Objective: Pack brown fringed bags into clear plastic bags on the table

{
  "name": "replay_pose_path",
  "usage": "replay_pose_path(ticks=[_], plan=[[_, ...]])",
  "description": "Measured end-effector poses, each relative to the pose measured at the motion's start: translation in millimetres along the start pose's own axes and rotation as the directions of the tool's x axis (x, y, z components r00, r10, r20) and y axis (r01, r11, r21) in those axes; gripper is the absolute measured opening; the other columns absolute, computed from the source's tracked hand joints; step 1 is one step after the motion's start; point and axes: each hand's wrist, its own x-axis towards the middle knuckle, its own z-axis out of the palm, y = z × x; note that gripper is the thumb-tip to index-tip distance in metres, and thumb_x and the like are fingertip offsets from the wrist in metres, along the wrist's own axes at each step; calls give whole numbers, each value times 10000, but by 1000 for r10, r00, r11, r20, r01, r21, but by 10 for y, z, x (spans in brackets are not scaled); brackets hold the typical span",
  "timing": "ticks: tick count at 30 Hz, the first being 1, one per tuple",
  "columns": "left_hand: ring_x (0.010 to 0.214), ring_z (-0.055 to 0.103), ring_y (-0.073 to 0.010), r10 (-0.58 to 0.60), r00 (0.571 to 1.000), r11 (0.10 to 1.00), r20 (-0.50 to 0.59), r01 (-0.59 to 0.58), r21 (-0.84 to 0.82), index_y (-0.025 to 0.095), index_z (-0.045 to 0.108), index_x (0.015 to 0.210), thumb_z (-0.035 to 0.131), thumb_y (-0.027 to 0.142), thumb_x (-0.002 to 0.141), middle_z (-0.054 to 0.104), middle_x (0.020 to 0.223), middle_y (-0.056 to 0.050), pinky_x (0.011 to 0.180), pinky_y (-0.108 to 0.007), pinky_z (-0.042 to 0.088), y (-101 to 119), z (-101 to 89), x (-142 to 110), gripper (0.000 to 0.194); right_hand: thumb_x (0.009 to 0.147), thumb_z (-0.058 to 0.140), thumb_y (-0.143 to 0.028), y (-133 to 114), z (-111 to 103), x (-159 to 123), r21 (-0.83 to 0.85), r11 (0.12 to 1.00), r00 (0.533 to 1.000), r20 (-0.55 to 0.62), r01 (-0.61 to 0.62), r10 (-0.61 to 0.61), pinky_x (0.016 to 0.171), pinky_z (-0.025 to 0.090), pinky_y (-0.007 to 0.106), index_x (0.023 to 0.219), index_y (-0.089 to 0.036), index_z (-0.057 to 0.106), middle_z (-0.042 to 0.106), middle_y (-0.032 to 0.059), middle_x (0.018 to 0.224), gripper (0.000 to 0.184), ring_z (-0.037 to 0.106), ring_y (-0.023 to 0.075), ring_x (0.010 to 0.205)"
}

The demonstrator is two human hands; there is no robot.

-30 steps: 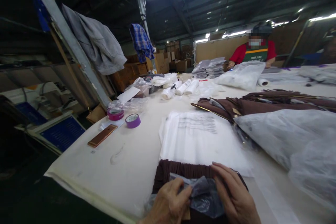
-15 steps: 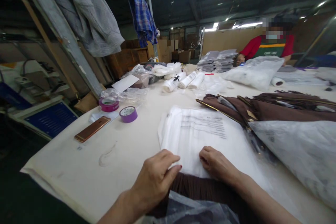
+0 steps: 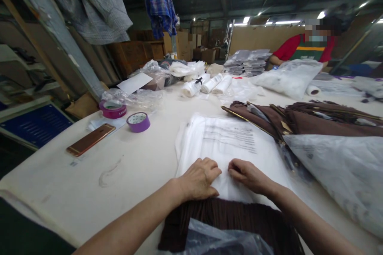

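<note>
Both hands have slid closer together since a moment ago: the left hand [image 3: 199,179] and right hand [image 3: 247,175], fingers curled, press the near edge of the stack of clear bags [image 3: 227,147] above the brown pleated fabric [image 3: 227,217]. At ten o'clock lie a phone [image 3: 90,139] and purple tape [image 3: 138,122]; at two o'clock, brown garments [image 3: 314,121] crowd the tabletop [image 3: 134,167].

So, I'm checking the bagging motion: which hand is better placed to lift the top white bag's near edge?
Probably the right hand: its fingertips curl at the white bag stack's near edge; the left hand lies flatter.
</note>
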Motion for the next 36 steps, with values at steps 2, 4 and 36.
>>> replay_pose_path(ticks=[2, 4, 36], plan=[[895, 520, -282, 31, 1000, 999, -3, -31, 38, 180, 601, 862, 709, 243, 651, 579, 941, -100, 779, -387, 397, -21, 18, 19, 246, 810, 395, -245, 15, -4, -39, 33, 999, 1000, 6, 2, -3, 560, 403, 236, 748, -187, 516, 557, -10, 659, 148, 494, 120, 608], [835, 524, -253, 56, 998, 996, 17, -57, 67, 178, 590, 767, 683, 232, 680, 578, 879, -83, 745, -353, 405, -41, 29, 42, 138, 799, 444, -278, 9, -6, -97, 48, 998, 999, 9, 31, -32, 596, 414, 249, 761, -190, 517, 553, -2, 708, 121, 496, 124, 640], [554, 426, -96, -311, 948, 923, 67, 318, -215, 150, 599, 501, 628, 135, 653, 460, 518, 40, 552, -215, 320, -49, 38, 224, 156, 735, 558, -307, -172, 147, -268, 77, 989, 957, -254, -127, 143, 524, 390, 274, 605, -212, 507, 565, -11, 577, 169, 518, 150, 554]])
